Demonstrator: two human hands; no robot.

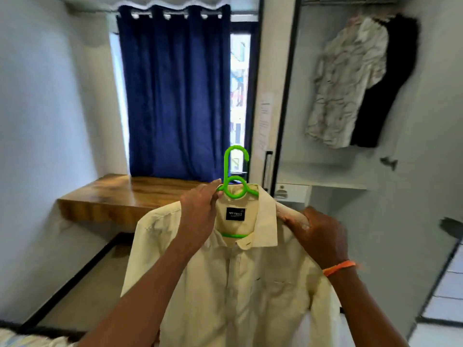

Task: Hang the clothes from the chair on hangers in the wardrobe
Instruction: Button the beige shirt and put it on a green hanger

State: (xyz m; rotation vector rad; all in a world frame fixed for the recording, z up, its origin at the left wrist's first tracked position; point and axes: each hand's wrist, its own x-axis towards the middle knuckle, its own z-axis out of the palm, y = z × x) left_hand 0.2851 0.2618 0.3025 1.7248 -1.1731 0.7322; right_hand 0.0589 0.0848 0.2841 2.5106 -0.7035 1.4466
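Left of the wardrobe (288, 96): cream shirt (238, 284) on green hanger (236, 171), light and limp. Left hand (200, 216) pinching hanger neck, right hand (318, 236) clamped on shirt shoulder. Best carried by the stiff hook.

shirt (225, 284) on hanger (234, 176), wardrobe (413, 171) right

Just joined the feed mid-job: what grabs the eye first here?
A cream shirt on a bright green hanger fills the centre foreground, the left hand at its collar and the right hand gripping its shoulder. Behind hangs a blue curtain; at right, the open wardrobe holds a patterned shirt.
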